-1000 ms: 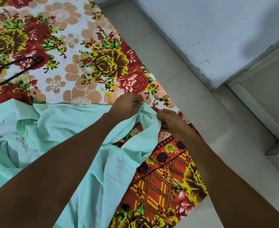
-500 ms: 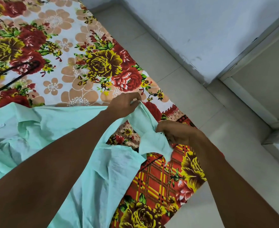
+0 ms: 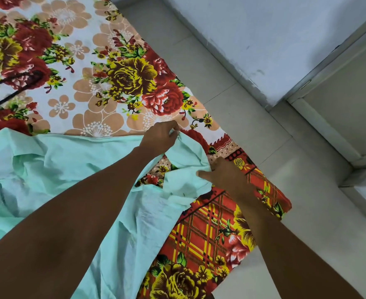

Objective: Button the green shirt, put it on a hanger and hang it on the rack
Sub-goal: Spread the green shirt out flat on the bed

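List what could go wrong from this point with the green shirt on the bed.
1. The green shirt lies crumpled, so its two front edges may be matched unevenly and a button may go in the wrong hole.
2. The left hand and right hand pinch the hem right at the corner of the floral bedsheet; a loose end could slide onto the floor.

Your left arm reaches in from the lower left, bare forearm stretched long and angled up toward the middle of the view. Your left hand (image 3: 159, 137) has its back to the camera, fingers curled in a pinching grip on the green shirt (image 3: 74, 165). Your right arm comes in from the lower right. Your right hand (image 3: 226, 174) lies lower and just beside it, knuckles up, thumb pointing left, pressed on the same cloth.
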